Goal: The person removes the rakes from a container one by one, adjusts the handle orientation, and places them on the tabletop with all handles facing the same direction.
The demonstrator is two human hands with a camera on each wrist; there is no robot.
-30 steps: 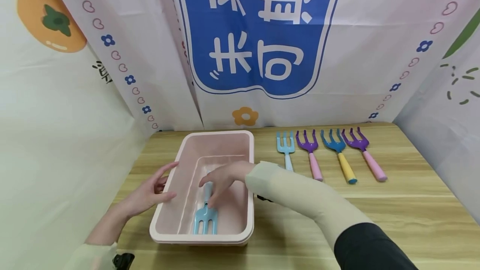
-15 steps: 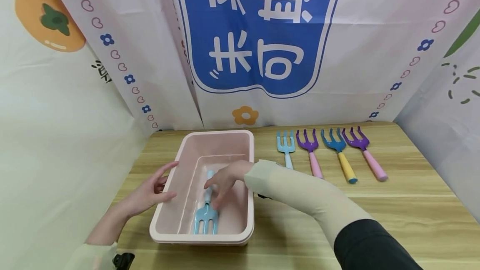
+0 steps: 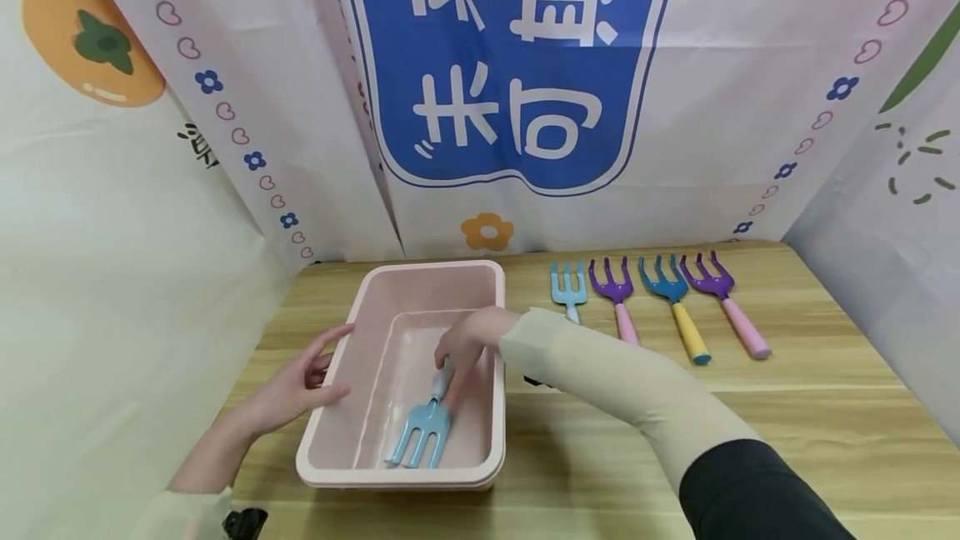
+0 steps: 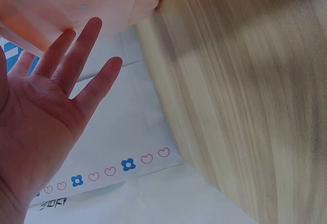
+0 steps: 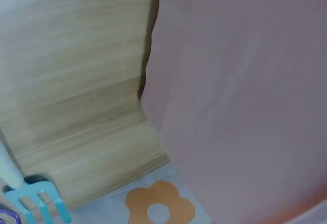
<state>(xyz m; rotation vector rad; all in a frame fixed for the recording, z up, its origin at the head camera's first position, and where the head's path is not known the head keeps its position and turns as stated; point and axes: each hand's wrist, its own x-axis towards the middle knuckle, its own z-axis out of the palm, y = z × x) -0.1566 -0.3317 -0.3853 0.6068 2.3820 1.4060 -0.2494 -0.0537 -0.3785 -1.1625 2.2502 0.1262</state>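
Note:
A pink plastic bin (image 3: 401, 477) stands on the wooden table. Inside it lies a light blue hand fork (image 3: 427, 422), its tines pointing to the near end of the bin. My right hand (image 3: 468, 340) reaches over the right rim and grips the fork's handle near its end; part of the handle is hidden by the fingers. At the bin's left side is my left hand (image 3: 311, 373), its fingertips at the rim. In the left wrist view the left hand (image 4: 56, 86) has its fingers spread and stretched against the bin's wall. The right wrist view shows mostly the bin's outer side (image 5: 240, 91), without the hand.
Right of the bin, a row of hand forks lies on the table: one light blue (image 3: 570, 294), one purple with a pink handle (image 3: 615, 290), one blue with a yellow handle (image 3: 686, 323), another purple and pink (image 3: 742, 327). Printed cloth (image 3: 697, 165) walls the back and sides.
The right hand has moved right and taken hold of the fork's handle. The fork has turned, its handle end swinging right. The left hand stays at the bin's side.

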